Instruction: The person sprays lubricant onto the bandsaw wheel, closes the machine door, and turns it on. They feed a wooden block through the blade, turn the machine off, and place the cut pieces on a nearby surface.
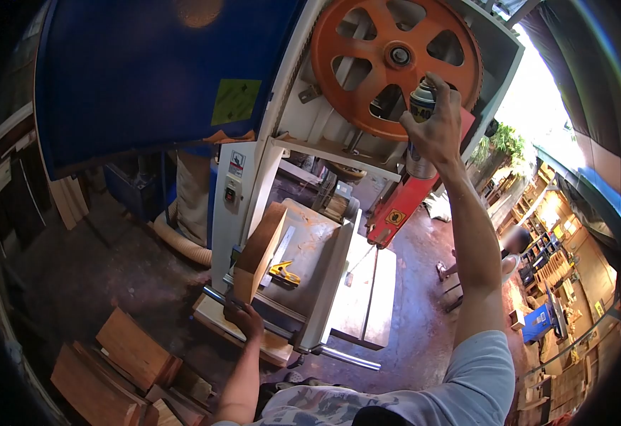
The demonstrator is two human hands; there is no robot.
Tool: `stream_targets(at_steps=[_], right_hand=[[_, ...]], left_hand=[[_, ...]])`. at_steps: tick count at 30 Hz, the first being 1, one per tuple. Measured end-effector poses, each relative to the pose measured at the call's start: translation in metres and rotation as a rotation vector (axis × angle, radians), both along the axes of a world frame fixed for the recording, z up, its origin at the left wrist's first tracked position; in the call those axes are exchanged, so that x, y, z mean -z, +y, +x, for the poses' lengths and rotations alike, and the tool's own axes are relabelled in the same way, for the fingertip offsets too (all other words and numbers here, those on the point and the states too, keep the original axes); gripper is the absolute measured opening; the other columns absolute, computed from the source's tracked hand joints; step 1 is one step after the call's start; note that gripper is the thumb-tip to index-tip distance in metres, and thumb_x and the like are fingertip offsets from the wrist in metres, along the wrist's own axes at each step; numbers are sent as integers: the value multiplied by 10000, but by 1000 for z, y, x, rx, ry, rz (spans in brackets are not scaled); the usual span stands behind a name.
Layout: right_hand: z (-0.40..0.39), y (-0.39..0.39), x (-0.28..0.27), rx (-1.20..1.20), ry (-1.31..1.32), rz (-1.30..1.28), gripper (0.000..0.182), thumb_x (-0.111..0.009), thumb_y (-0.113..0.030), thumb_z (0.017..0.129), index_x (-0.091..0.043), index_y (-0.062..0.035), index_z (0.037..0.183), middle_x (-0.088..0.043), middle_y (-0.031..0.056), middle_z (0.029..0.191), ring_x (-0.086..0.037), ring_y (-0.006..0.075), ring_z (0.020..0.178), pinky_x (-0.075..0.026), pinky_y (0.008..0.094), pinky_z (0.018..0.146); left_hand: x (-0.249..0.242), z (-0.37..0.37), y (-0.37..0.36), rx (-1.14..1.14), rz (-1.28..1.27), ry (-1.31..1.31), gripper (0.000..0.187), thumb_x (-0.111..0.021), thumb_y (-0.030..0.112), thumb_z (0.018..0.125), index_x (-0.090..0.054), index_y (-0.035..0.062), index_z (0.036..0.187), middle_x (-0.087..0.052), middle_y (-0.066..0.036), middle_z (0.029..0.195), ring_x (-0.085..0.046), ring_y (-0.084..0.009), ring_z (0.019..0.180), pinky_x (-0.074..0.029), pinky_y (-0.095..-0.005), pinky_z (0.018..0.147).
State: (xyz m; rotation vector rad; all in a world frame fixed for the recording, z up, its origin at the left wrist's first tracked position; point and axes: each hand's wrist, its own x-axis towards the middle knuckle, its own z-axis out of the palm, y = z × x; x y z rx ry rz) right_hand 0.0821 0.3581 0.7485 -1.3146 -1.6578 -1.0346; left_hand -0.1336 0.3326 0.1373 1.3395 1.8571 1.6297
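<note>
My right hand [438,128] is raised and wrapped round a spray can [422,106], index finger on its top. The can overlaps the lower right rim of a large orange band saw wheel [367,57] in this view. Low on the left, my left hand [245,319] grips the near end of a wooden board [262,241] that stands on edge on the saw's table [307,220]. Its fingers lie partly in shadow, close to a round metal rail [218,295]. Beside the board lie a yellow clamp-like tool [284,273] and a metal rule [277,254].
The saw's blue door [161,71] hangs open at upper left. A red blade guard [403,209] slants down to the table. Curved wooden pieces [136,344] are stacked on the floor at lower left. Another person [509,259] is at the right, near shelves of timber.
</note>
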Motion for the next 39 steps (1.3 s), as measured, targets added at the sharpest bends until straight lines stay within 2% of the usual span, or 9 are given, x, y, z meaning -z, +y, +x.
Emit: stream_targets(at_steps=[4, 13, 16, 25, 32, 39], right_hand=[[0, 2, 2, -6, -11, 3, 767, -786, -198, 746, -474, -192, 1447, -503, 199, 1258, -630, 381, 1115, -544, 471, 949], [-1, 7, 4, 14, 4, -14, 783, -789, -213, 733, -468, -184, 1446, -495, 209, 1263, -623, 395, 1124, -539, 491, 957], [-2, 9, 3, -16, 9, -22, 788, -789, -219, 730, -463, -188, 1448, -493, 210, 1260, -619, 402, 1130, -540, 497, 957], [0, 20, 0, -81, -19, -9, 797, -794, -210, 731, -458, -205, 1454, -498, 213, 1250, -626, 407, 1125, -543, 500, 948], [-6, 25, -6, -36, -30, 15, 795, -778, -200, 719, -466, -235, 1450, -500, 218, 1227, -632, 405, 1108, -543, 502, 942], [-5, 28, -13, -55, -20, 27, 800, -778, -218, 717, -464, -250, 1453, -499, 217, 1217, -628, 410, 1089, -537, 507, 951]], left_hand=[[-10, -1, -5, 20, -39, -18, 649, -537, 144, 943, -318, -68, 1516, -404, -321, 1479, -375, -485, 1362, -260, -577, 1155], [-12, -1, -5, 7, -27, -28, 640, -562, 72, 914, -345, -43, 1506, -439, -298, 1442, -406, -469, 1331, -290, -568, 1131], [-9, -2, -3, 11, -20, 1, 699, -567, 47, 894, -287, -46, 1527, -411, -324, 1405, -394, -491, 1291, -285, -574, 1126], [-11, -3, -3, 33, -30, 7, 709, -584, 30, 881, -292, -45, 1522, -418, -317, 1405, -388, -491, 1302, -281, -570, 1132], [-1, -1, 0, 0, 4, 9, 699, -598, 19, 868, -322, -45, 1508, -418, -314, 1422, -390, -486, 1315, -284, -571, 1132], [-13, -2, -2, 12, 14, -8, 682, -595, 24, 873, -337, -45, 1501, -438, -315, 1410, -405, -497, 1301, -296, -570, 1122]])
